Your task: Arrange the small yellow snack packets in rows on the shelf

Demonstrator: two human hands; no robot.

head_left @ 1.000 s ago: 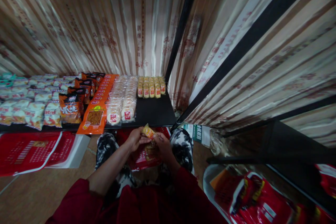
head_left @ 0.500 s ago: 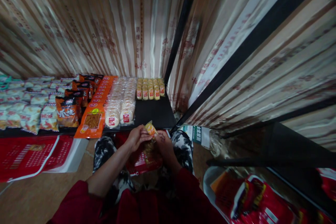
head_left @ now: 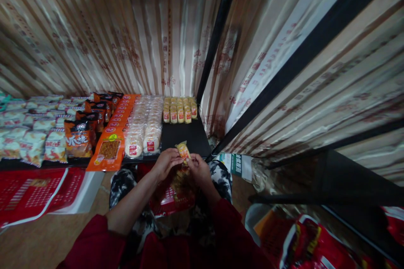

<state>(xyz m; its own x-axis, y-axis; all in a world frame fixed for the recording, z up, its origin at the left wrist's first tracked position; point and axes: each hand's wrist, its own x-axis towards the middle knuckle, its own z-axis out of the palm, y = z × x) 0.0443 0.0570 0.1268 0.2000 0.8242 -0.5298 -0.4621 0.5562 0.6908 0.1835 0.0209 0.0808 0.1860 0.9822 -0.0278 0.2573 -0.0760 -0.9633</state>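
A small yellow snack packet (head_left: 182, 149) with a red label stands slightly tilted between my hands, above my lap. My left hand (head_left: 166, 163) is closed on its left side. On its lower right, the fingers of my right hand (head_left: 198, 169) pinch it. Beneath them, between my knees, a red basket (head_left: 164, 205) holds more yellow packets (head_left: 183, 183), partly hidden and dim. Beyond my hands, similar yellow snack packets (head_left: 180, 113) stand in rows at the right end of the black shelf (head_left: 176, 134).
Left along the shelf lie clear-wrapped round cakes (head_left: 133, 146), an orange snack strip (head_left: 109, 151), black-and-orange bags (head_left: 78, 139) and white snack bags (head_left: 33, 146). A red basket (head_left: 28, 195) is on the floor. Black posts (head_left: 217, 33) and red packages (head_left: 318, 243) are at right.
The packet has risen slightly in my hands and turned more upright. Both hands keep hold of it. The view has shifted a little, with the shelf now lower in it.
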